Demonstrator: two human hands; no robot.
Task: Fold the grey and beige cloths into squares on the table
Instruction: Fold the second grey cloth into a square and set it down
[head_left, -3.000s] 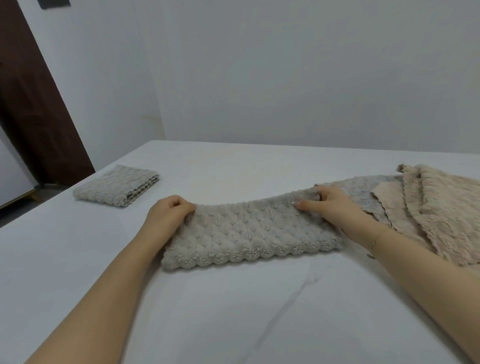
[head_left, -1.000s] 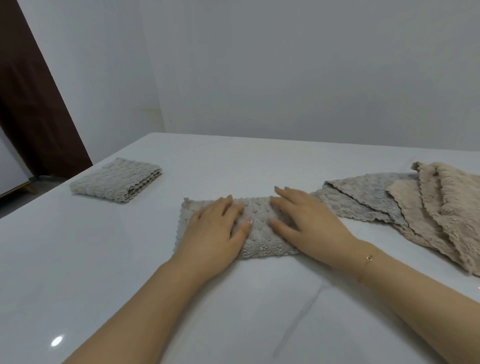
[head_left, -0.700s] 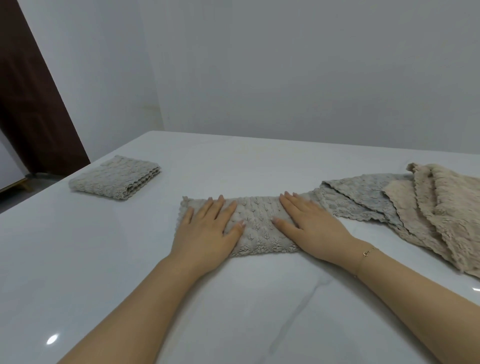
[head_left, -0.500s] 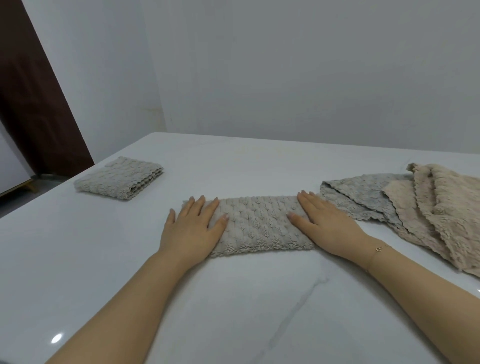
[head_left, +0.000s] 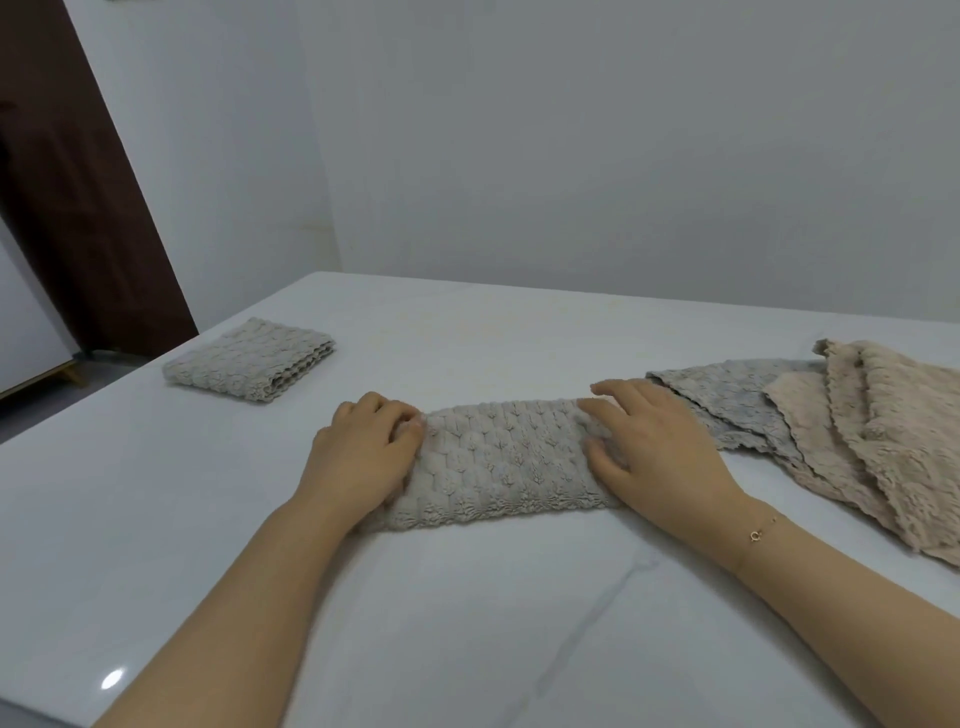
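A grey textured cloth (head_left: 498, 457), folded into a long strip, lies across the middle of the white table (head_left: 467, 623). My left hand (head_left: 358, 457) is at the strip's left end with its fingers curled round that end. My right hand (head_left: 654, 447) rests on the right end, fingers fairly straight and spread. A second grey cloth (head_left: 249, 358), folded into a square, sits at the far left. At the right lies a loose pile: an unfolded grey cloth (head_left: 727, 400) partly under beige cloths (head_left: 893, 431).
The table's left edge runs close by the folded square, with floor and a dark brown door (head_left: 78, 208) beyond it. A pale wall stands behind the table's far edge. The beige pile reaches the frame's right edge.
Both hands slid outward along the strip from its middle to its ends. The left hand's fingers went from flat to curled round the left end.
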